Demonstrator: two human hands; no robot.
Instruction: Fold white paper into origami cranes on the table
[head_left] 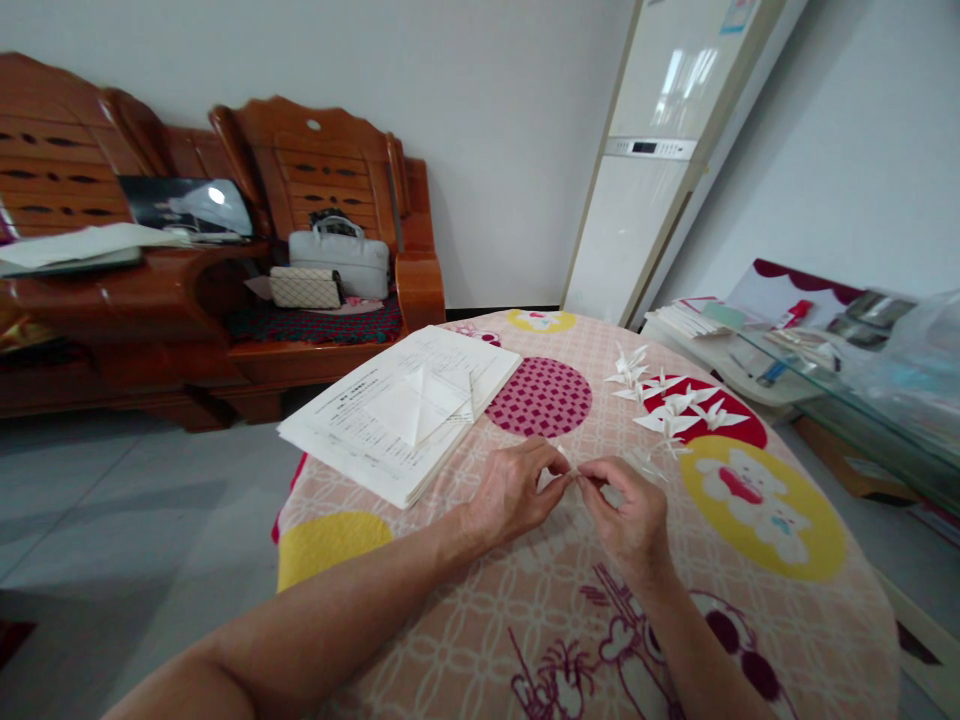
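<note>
Over the round table, my left hand (521, 487) and my right hand (628, 510) meet fingertip to fingertip. Both pinch a small piece of folded white paper (573, 468), mostly hidden by the fingers. Beyond my right hand stand several white origami cranes (675, 402), grouped on the cloth. To the left of my hands lies a stack of printed sheets (360, 440), with a folded white paper square (426, 405) on top.
A patterned cloth (480, 620) covers the table. Right of it, a glass-topped stand (840, 400) holds papers and a plastic bag (915, 345). Wooden chairs (315, 170) with bags (341, 258) are at the back left. A tall white air conditioner (637, 200) stands behind.
</note>
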